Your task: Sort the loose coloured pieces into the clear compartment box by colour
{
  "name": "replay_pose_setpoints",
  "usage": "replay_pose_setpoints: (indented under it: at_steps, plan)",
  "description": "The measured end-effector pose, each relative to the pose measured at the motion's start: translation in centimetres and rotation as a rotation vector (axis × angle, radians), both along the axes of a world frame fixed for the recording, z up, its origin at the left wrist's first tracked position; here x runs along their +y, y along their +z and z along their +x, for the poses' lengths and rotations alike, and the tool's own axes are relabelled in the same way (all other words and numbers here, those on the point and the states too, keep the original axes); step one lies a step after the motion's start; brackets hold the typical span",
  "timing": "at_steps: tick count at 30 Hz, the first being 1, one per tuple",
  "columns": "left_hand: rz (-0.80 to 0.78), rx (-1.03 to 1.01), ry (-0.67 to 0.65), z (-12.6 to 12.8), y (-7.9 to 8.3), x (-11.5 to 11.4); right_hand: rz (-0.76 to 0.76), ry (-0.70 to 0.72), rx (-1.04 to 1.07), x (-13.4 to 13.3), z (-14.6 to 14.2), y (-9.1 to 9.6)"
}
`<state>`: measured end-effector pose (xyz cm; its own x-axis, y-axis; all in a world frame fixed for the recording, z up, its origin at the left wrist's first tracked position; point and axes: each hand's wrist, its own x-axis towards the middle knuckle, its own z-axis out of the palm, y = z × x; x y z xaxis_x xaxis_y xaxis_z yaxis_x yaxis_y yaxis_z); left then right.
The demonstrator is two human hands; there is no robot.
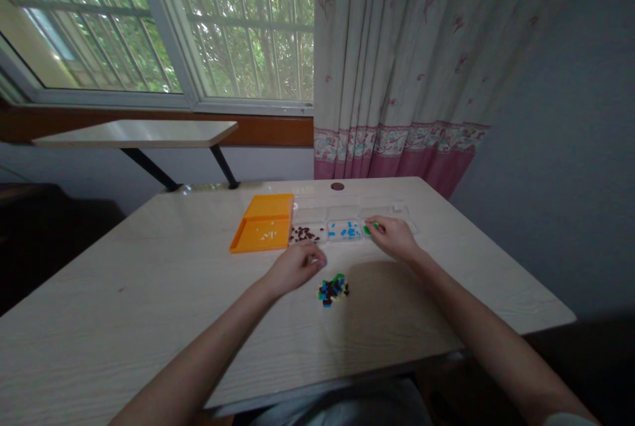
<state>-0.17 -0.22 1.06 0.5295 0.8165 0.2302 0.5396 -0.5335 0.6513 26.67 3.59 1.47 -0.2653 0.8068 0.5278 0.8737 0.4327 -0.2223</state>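
My right hand (394,237) reaches over the clear box with its fingers pinched together at the small green pieces (368,229). Whether one of those pieces is between the fingertips does not show. My left hand (296,267) is closed near the box's front edge, just beyond a small pile of mixed pieces (331,290) in green, blue, brown and pale yellow. Its curled fingers hide whatever they may hold. Blue pieces (350,232) lie in the compartment left of the green ones. Further left, brown pieces (303,234) are spread in another compartment.
An orange tray (252,235) with several small pale pieces (269,235) adjoins the box's left end. A raised shelf (149,133) on black legs stands at the table's back left. The wooden table (149,307) has a round brown cap (337,186) near its back edge.
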Motion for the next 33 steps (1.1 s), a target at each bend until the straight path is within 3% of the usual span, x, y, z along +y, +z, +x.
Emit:
replay_pose_setpoints:
  at_steps: [6, 11, 19, 22, 27, 30, 33]
  plan:
    - [-0.452, -0.453, 0.176, 1.3, -0.6, 0.3, 0.135, 0.333, 0.019, -2.6, -4.9, -1.1]
    - [-0.529, -0.529, 0.176, 1.9, 0.2, -0.4, 0.229, 0.387, 0.050, -3.9, -6.6, -1.4]
    - [-0.477, -0.479, 0.139, 1.7, -0.5, 0.0, 0.249, 0.391, 0.034, -4.0, -6.5, -1.2]
    - [-0.348, -0.348, 0.045, 0.9, -0.4, 0.2, 0.262, 0.395, 0.074, -3.7, -6.1, -1.2]
    - [-0.064, 0.001, -0.221, -0.3, 1.1, -0.3, 0.348, 0.272, 0.161, -3.0, -4.8, -0.7]
    - [-0.019, 0.072, -0.311, -0.4, 1.5, -0.6, 0.394, 0.233, 0.171, -2.9, -4.2, 0.0]
    - [-0.005, 0.126, -0.304, -0.2, 1.1, -0.6, 0.427, 0.227, 0.172, -2.9, -4.0, 0.4]
